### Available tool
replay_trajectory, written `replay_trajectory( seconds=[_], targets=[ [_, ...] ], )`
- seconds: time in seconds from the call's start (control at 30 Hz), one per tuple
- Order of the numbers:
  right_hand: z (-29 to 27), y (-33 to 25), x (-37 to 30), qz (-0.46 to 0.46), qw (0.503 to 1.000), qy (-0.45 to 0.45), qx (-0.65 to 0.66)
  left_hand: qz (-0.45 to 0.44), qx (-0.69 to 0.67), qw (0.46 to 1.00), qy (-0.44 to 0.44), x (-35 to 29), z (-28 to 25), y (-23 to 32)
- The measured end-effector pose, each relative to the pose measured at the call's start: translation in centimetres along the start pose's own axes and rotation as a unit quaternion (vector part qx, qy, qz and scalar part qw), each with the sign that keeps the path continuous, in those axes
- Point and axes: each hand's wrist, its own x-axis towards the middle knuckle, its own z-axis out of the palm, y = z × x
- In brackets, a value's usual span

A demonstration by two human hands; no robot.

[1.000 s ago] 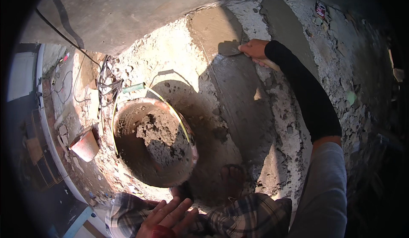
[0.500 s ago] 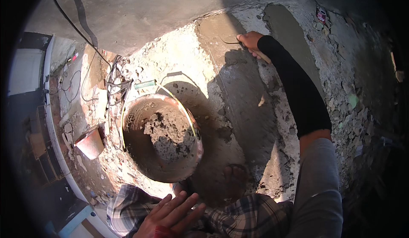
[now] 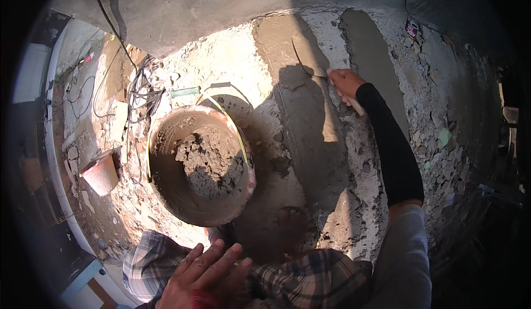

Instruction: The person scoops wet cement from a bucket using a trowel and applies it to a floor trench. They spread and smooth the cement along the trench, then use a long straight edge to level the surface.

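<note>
Head view showed the right hand (image 3: 345, 85) clamped around the pale handle of a trowel (image 3: 355, 107), out on the far side of the scene. Its blade, seen almost edge-on as a thin curved line, pointed far and left over a smoothed grey mortar strip (image 3: 315, 137) (whether metal met mortar there, I could not tell). That strip ran from near to far across rough, rubbly ground, partly sunlit at its far end and mostly in shadow nearer by. A second mortar strip (image 3: 373, 54) lay to the right of it, beyond the black sleeve (image 3: 390, 148) on the right forearm.

Near and left, the left hand (image 3: 202, 276) was held with its fingers apart above the plaid cloth (image 3: 310, 281) over the person's legs, a red band (image 3: 204, 299) at its wrist. Just beyond stood a large round bucket (image 3: 171, 198) with lumpy mortar (image 3: 213, 159) inside, its handle's green grip (image 3: 184, 92) resting past the far rim. Farther left were a smaller pinkish bucket (image 3: 101, 176), tilted, and a tangle of dark cables (image 3: 141, 85).
</note>
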Motion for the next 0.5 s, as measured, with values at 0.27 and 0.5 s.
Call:
replay_trajectory(
  seconds=[0.27, 0.5],
  targets=[
    [2.4, 4.8, -5.8, 0.049, 0.964, -0.163, -0.205, 0.111, 0.272, 0.901, 0.320, 1.0, -10.2, -1.3],
    [1.9, 2.5, -19.4, -0.028, 0.964, -0.060, -0.258, 0.044, -0.124, 0.955, 0.266, 14.2, -22.0, -21.7]
  ],
)
